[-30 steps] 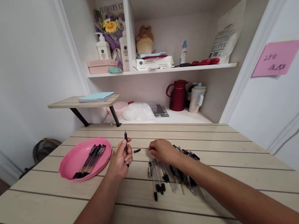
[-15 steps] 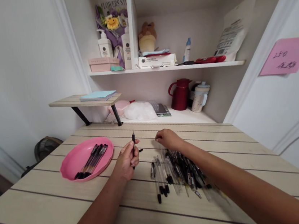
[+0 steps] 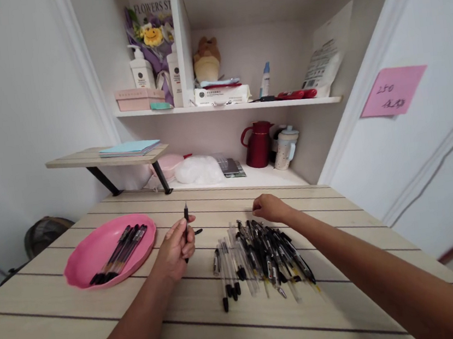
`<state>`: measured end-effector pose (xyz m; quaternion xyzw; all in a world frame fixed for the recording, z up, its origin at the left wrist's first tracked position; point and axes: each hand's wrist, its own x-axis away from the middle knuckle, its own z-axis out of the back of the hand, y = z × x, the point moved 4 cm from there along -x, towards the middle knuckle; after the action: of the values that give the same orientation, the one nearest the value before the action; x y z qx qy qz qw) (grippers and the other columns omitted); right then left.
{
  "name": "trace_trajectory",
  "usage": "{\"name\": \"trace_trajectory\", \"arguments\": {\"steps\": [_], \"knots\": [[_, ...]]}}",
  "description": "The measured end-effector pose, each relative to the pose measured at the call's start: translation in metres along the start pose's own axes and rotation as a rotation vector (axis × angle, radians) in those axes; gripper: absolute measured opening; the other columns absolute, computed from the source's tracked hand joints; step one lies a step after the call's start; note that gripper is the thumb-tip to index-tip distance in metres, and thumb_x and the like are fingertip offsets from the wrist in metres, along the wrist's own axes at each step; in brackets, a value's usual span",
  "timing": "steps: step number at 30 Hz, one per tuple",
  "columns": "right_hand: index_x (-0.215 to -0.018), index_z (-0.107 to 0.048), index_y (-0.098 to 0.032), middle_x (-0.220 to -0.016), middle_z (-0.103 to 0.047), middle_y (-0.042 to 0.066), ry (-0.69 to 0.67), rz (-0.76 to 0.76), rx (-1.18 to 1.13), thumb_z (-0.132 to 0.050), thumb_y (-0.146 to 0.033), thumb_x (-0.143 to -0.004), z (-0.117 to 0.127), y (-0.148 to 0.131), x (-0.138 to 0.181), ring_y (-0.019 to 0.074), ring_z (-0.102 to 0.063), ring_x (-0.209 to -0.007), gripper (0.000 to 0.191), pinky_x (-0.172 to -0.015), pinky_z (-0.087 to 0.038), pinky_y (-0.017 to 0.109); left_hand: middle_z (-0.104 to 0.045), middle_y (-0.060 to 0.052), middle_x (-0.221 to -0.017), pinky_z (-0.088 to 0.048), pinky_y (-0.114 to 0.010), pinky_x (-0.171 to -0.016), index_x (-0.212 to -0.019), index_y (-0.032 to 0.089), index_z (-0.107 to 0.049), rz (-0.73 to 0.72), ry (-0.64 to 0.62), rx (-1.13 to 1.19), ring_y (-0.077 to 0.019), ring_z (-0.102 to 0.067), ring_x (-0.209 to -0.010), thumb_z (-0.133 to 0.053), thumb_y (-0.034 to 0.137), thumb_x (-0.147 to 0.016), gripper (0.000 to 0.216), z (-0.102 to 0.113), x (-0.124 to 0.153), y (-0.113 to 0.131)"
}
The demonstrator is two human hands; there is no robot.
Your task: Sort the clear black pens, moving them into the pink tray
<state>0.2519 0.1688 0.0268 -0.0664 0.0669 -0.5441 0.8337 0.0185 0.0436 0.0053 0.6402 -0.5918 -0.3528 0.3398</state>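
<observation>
My left hand (image 3: 175, 248) is closed round an uncapped black pen (image 3: 185, 217), held upright with its tip pointing up. A small black cap (image 3: 198, 231) lies on the table just right of that hand. My right hand (image 3: 270, 208) hovers with curled fingers at the far edge of a pile of black and clear pens (image 3: 257, 253); what its fingers hold, if anything, is hidden. To the left a pink oval dish (image 3: 85, 255) carries several capped black pens (image 3: 119, 253).
The pens lie on a pale wooden slatted table (image 3: 84, 324). Behind it, a small riser shelf (image 3: 89, 161) bears a blue notebook. A wall alcove holds a red jug (image 3: 257, 144), a cup, bottles and boxes. A pink note (image 3: 392, 91) sticks to the right wall.
My right hand has drawn back from the middle of the pen pile to its far right edge. The left hand keeps the pen upright. The view has shifted to the right.
</observation>
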Motion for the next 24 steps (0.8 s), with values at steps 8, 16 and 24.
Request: {"name": "trace_trajectory", "arguments": {"steps": [8, 16, 24], "knots": [[-0.084, -0.069, -0.021, -0.090, -0.067, 0.005, 0.026, -0.010, -0.024, -0.052, -0.021, -0.068, -0.021, -0.025, -0.014, 0.0185, -0.057, -0.086, 0.022, -0.067, -0.037, 0.023, -0.045, 0.007, -0.053, -0.015, -0.016, -0.033, -0.094, 0.016, -0.054, 0.066, -0.043, -0.120, -0.0003, -0.025, -0.032, -0.052, 0.035, -0.076, 0.026, -0.005, 0.001, -0.014], [-0.070, -0.070, -0.021, -0.073, -0.068, 0.004, 0.018, -0.035, -0.123, -0.061, -0.027, -0.060, -0.029, -0.028, -0.023, 0.0173, -0.059, -0.071, 0.015, -0.059, -0.037, 0.023, -0.044, 0.007, -0.053, -0.014, -0.017, -0.034, -0.094, 0.015, -0.053, 0.069, -0.052, -0.169, -0.0010, -0.023, -0.033, -0.051, 0.037, -0.076, 0.028, -0.006, 0.000, -0.017], [-0.070, -0.065, -0.015, -0.067, -0.066, 0.006, 0.080, -0.016, -0.348, -0.054, -0.023, -0.067, -0.022, -0.039, -0.018, 0.0147, -0.058, -0.062, 0.014, -0.053, -0.038, 0.022, -0.043, 0.006, -0.051, -0.013, -0.018, -0.034, -0.096, 0.014, -0.054, 0.102, -0.079, -0.321, -0.0024, -0.024, -0.033, -0.048, 0.039, -0.076, 0.032, -0.007, 0.002, -0.020]]}}
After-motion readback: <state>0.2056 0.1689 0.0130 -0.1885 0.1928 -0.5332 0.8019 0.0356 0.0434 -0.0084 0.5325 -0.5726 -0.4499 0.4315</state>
